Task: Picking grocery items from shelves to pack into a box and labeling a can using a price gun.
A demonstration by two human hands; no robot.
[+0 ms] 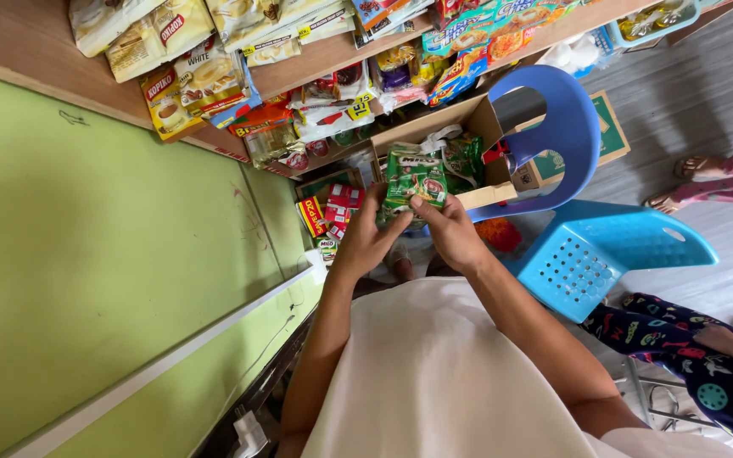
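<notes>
- Green foil sachets, a bundled strip of them, sit in front of the chest, above an open cardboard box.
- Left hand has its fingers clenched on the bundle's near edge; right hand pinches the lower corner, thumb on top.
- Slick foil could slide from so light a pinch, I judge, and drop to the floor.
- Wooden shelves hold hanging packets; a green wall stands left, blue plastic chairs right, on grey floor.
</notes>
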